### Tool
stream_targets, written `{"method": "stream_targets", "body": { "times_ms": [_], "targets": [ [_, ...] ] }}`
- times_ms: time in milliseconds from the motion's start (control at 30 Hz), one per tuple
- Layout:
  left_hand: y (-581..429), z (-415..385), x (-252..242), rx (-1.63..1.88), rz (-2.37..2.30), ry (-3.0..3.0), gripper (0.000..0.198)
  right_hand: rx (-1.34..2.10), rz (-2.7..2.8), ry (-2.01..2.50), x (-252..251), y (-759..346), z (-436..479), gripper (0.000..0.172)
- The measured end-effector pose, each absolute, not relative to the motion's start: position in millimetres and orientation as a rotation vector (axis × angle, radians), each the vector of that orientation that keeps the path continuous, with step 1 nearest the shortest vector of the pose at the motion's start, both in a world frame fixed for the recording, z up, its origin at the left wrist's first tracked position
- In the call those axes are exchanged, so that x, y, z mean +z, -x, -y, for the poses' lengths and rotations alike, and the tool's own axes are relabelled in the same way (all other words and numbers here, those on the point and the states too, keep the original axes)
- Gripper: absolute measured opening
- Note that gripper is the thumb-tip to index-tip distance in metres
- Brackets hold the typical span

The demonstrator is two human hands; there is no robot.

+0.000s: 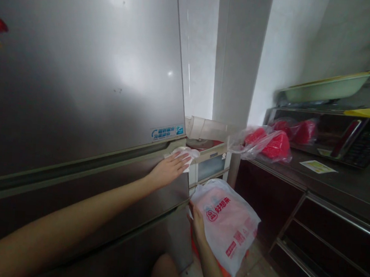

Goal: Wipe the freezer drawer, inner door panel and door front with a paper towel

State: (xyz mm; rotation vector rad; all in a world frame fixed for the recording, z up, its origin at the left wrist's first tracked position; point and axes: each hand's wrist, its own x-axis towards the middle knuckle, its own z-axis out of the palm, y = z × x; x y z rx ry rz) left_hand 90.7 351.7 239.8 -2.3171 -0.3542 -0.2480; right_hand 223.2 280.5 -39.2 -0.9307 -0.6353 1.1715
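Note:
My left hand (169,169) lies flat, fingers stretched out, pressing a white cloth (185,155) against the right edge of the silver refrigerator (80,83), just below the gap under its upper door. My right hand (196,225) is lower, by the fridge's bottom corner, gripping a pink-white plastic bag with red print (229,225) that hangs close to the floor. Its fingers are mostly hidden behind the bag.
A dark counter (344,185) with drawers runs along the right. On it lie clear bags with red contents (269,145), a dark appliance (360,143) and a pale green basin (326,85) above. A small white cabinet (211,166) stands beside the fridge. My knee (166,273) shows below.

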Motion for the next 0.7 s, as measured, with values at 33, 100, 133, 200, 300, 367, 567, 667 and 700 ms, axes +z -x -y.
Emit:
{"method": "stream_targets", "body": {
  "times_ms": [33,100,133,200,300,367,567,667,700],
  "targets": [
    [-90,-350,226,-0.247,0.350,2.340,0.037,1.173,0.636,0.930,-39,-223,-280,0.055],
    [-88,-347,192,-0.221,0.353,2.394,0.036,1.177,0.642,0.915,-40,-223,-280,0.054],
    [-87,-345,174,-0.208,0.360,2.423,0.035,1.177,0.644,0.907,-40,-223,-280,0.053],
    [-83,-342,138,-0.192,0.382,2.477,0.034,1.173,0.640,0.899,-42,-223,-280,0.052],
    [-77,-336,93,-0.149,0.421,2.522,0.035,1.168,0.610,0.919,-44,-223,-282,0.053],
    [-72,-332,72,-0.117,0.431,2.536,0.034,1.173,0.584,0.927,-47,-223,-284,0.055],
    [-58,-333,70,-0.050,0.343,2.576,0.030,1.173,0.580,0.888,-51,-225,-285,0.051],
    [-54,-336,92,-0.045,0.302,2.580,0.030,1.175,0.593,0.904,-49,-225,-284,0.054],
    [-53,-337,100,-0.038,0.283,2.582,0.030,1.174,0.608,0.911,-48,-225,-284,0.055]
  ]
}}
